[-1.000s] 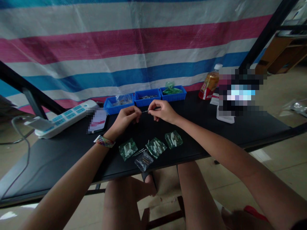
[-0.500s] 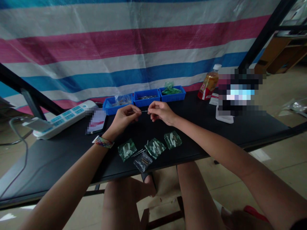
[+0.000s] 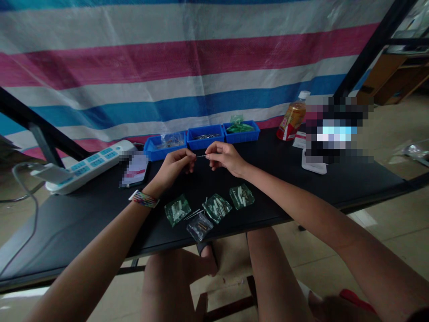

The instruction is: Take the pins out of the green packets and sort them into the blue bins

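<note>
A thin metal rod (image 3: 201, 156) spans the small gap between my two hands above the black table. My left hand (image 3: 176, 164) pinches one end of it, and my right hand (image 3: 224, 157) pinches the other; its exact kind is too small to make out. Nearer to me lie green plastic packets with white pieces: one on the left (image 3: 177, 210), one in the middle (image 3: 217, 208) and one on the right (image 3: 241, 197). Beside them are a clear bag (image 3: 200, 226) with brass-coloured pieces and a few loose thin rods (image 3: 193, 214).
Behind my hands stand a left blue bin (image 3: 149, 154), a middle blue bin (image 3: 206, 143) with metal pieces, and a right blue bin (image 3: 241, 137) with green packets. A power strip (image 3: 97, 163), phone (image 3: 136, 170) and drink bottle (image 3: 292, 117) flank them. A striped sheet (image 3: 201, 58) hangs behind.
My left hand has shifted very slightly to the left, and my right hand barely moved. The rod is still between them; the packets and bins stay in place.
</note>
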The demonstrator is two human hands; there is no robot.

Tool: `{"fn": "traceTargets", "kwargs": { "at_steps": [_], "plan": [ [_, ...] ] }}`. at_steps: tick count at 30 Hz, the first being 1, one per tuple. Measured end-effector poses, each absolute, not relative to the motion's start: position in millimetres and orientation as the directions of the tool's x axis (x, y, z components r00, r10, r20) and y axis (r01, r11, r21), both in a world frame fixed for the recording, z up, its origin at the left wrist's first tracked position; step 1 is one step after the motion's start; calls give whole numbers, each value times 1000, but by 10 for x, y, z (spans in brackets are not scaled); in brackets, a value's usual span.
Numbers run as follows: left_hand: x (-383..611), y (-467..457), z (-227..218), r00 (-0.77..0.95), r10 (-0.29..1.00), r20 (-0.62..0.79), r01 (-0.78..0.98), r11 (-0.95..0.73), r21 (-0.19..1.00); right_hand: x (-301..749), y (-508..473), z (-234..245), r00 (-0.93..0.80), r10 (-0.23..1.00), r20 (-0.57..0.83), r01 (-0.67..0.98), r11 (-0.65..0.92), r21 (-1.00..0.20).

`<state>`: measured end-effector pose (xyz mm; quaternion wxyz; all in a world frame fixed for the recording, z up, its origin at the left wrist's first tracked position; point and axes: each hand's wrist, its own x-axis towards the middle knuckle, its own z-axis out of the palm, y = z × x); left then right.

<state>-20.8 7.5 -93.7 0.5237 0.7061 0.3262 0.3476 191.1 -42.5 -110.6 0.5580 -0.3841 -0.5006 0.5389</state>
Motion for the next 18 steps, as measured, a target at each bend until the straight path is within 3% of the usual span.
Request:
{"fn": "traceTargets", "kwargs": {
  "at_steps": [11,15,18],
  "plan": [
    [-226,98,-947,533,821,207,106,-308,946,1894,-422,-1091,-71,992,108,-255,87,-963],
    [-233,109,-961,537,820,196,82,-282,956,1913,-407,-1111,-81,987,136,-289,108,-951],
    [-234,100,-951,522,835,173,42,-228,973,1950,-346,-1103,3,986,167,-286,161,-945]
  ]
}}
